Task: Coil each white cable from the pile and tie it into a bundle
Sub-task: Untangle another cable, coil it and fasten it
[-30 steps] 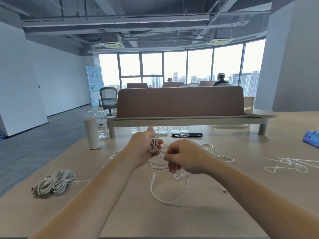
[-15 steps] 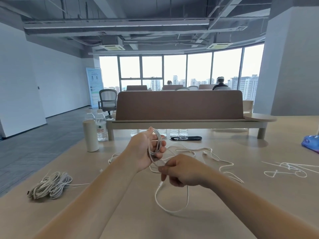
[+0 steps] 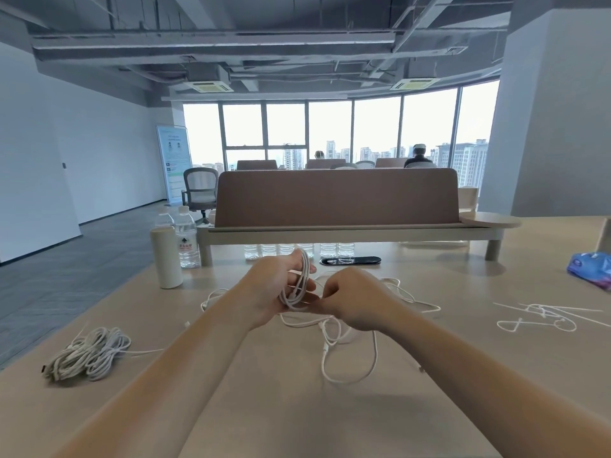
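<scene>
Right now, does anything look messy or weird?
Nothing spilled or broken. Only the loose cables sprawl in a tangle on the table, and thin white strings lie scattered at its right.

white cable (image 3: pixel 299 285), beige table (image 3: pixel 297 408), brown divider (image 3: pixel 337 196), blue packet (image 3: pixel 591 269)

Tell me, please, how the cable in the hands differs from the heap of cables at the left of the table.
The cable is only part coiled, loops round the left hand and a tail loose on the table; the heap is almost all wound. The cable is held up, pinched by the right hand; the heap lies untouched. The heap is bulkier than the cable. Both are white.
</scene>
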Demonstrator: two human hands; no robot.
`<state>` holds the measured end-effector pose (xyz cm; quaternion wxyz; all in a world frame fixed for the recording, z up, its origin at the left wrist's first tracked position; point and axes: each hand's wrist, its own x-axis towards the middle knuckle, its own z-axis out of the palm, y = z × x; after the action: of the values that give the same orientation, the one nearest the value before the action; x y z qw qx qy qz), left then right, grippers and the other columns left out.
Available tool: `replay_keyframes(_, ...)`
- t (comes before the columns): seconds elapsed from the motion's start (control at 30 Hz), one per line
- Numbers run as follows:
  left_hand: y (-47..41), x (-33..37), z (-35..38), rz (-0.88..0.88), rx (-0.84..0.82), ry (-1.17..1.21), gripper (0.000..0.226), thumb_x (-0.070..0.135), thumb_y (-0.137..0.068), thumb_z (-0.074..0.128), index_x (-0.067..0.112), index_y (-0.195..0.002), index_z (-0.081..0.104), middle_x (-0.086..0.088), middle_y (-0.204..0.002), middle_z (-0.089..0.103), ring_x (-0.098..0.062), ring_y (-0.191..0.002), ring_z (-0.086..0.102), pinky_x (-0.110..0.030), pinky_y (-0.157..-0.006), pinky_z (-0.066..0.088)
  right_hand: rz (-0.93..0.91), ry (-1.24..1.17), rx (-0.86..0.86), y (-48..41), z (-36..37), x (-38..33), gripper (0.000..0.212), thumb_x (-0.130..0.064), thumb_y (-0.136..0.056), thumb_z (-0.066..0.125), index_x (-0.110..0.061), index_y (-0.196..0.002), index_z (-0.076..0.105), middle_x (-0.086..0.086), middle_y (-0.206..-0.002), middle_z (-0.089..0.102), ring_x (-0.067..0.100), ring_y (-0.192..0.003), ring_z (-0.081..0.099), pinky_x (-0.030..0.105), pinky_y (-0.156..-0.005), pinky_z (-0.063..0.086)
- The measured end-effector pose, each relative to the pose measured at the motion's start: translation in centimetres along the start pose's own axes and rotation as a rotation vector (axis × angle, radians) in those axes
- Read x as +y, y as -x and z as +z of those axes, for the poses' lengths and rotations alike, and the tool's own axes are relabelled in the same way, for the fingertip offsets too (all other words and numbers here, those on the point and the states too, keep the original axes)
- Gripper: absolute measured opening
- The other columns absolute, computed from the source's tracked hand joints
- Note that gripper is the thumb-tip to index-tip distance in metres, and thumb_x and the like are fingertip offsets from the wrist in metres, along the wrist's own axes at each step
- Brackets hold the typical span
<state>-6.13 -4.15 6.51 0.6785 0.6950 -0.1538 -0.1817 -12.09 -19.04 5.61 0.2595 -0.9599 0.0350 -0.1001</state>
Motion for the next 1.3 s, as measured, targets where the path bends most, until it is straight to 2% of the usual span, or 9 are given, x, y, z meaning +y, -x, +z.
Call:
replay_keyframes(0.13, 0.1, -0.1, 0.2, -0.006, -0.017, -0.043, 0.046, 0.040, -0.107, 0.041, 0.000, -0.102, 0.065, -0.018, -0.082, 0.065, -0.033, -0.074, 0.061, -0.047, -0.072, 0.059, -0.012, 0.033, 0.017, 0.1, -0.3, -0.4, 0.042, -0.048, -0.075, 0.078, -0.008, -0.074, 0.070, 0.003, -0.062, 0.055, 0.018, -0.057, 0.042, 0.031, -0.056, 0.033)
replay_keyframes(0.27, 0.4, 0.0, 0.6, -0.023, -0.060, -0.090, 0.045, 0.038, -0.108, 0.039, 0.000, -0.100, 0.062, -0.020, -0.088, 0.065, -0.037, -0.074, 0.065, -0.038, -0.058, 0.057, -0.027, 0.118, 0.049, 0.3, -0.4, -0.8, 0.031, -0.041, -0.077, 0.075, -0.012, -0.070, 0.067, 0.003, -0.066, 0.060, 0.020, -0.059, 0.048, 0.031, -0.055, 0.036)
replay_keyframes(0.4, 0.4, -0.4, 0.9, -0.014, -0.092, -0.208, 0.043, 0.039, -0.108, 0.035, 0.005, -0.099, 0.060, -0.015, -0.074, 0.070, -0.034, -0.061, 0.069, -0.028, -0.052, 0.051, -0.053, 0.178, 0.036, 0.6, -0.6, -1.3, 0.027, -0.038, -0.075, 0.076, -0.021, -0.060, 0.062, -0.001, -0.065, 0.061, 0.018, -0.057, 0.049, 0.030, -0.052, 0.036)
replay_keyframes(0.5, 0.3, -0.5, 0.9, 0.006, -0.077, -0.245, 0.042, 0.040, -0.108, 0.038, 0.007, -0.096, 0.061, -0.017, -0.072, 0.067, -0.030, -0.056, 0.063, -0.024, -0.050, 0.040, -0.074, 0.105, 0.004, 0.8, -0.9, -1.5, 0.037, -0.032, -0.075, 0.076, -0.030, -0.044, 0.057, -0.007, -0.052, 0.050, 0.011, -0.048, 0.041, 0.029, -0.049, 0.032)
replay_keyframes(0.67, 0.1, -0.1, -0.2, -0.005, -0.076, -0.225, 0.046, 0.041, -0.106, 0.039, 0.001, -0.104, 0.062, -0.021, -0.076, 0.069, -0.025, -0.055, 0.052, -0.024, -0.047, 0.035, -0.078, -0.133, -0.050, 0.0, -1.3, 0.6, 0.016, -0.023, -0.087, 0.068, -0.011, -0.078, 0.066, 0.005, -0.072, 0.073, 0.014, -0.058, 0.064, 0.029, -0.059, 0.047)
replay_keyframes(0.8, -0.1, 0.5, -1.6, -0.043, -0.084, -0.103, 0.049, 0.045, -0.105, 0.037, 0.002, -0.108, 0.060, -0.018, -0.077, 0.066, -0.023, -0.054, 0.051, -0.022, -0.042, 0.033, -0.011, -0.544, -0.224, 0.2, -2.0, 3.3, 0.016, -0.015, -0.099, 0.061, -0.006, -0.088, 0.067, 0.011, -0.072, 0.070, 0.020, -0.062, 0.065, 0.028, -0.064, 0.054)
replay_keyframes(1.07, 0.1, 0.3, -1.1, -0.054, -0.239, -0.052, 0.055, 0.044, -0.105, 0.036, -0.003, -0.119, 0.061, -0.025, -0.100, 0.072, -0.025, -0.066, 0.058, -0.028, -0.052, 0.039, 0.197, -0.727, 0.007, -0.7, -2.5, 2.6, 0.017, -0.011, -0.097, 0.057, -0.004, -0.082, 0.058, 0.009, -0.054, 0.057, 0.012, -0.033, 0.037, 0.018, -0.037, 0.026)
replay_keyframes(1.2, 0.0, 0.1, -0.3, -0.053, -0.222, -0.065, 0.054, 0.041, -0.106, 0.037, -0.005, -0.116, 0.064, -0.020, -0.087, 0.068, -0.023, -0.062, 0.055, -0.030, -0.053, 0.037, 0.208, -0.799, 0.080, -0.8, -2.0, 1.1, 0.013, -0.004, -0.096, 0.051, -0.003, -0.083, 0.053, 0.009, -0.052, 0.049, 0.011, -0.032, 0.032, 0.017, -0.037, 0.020)
replay_keyframes(1.3, -0.3, 0.1, -0.4, -0.044, -0.131, -0.065, 0.049, 0.040, -0.105, 0.041, -0.001, -0.106, 0.067, -0.014, -0.080, 0.061, -0.022, -0.059, 0.052, -0.028, -0.051, 0.034, 0.174, -0.807, 0.081, -0.9, -1.6, 1.3, 0.016, -0.012, -0.098, 0.056, -0.004, -0.084, 0.059, 0.008, -0.056, 0.053, 0.011, -0.036, 0.037, 0.019, -0.039, 0.028)
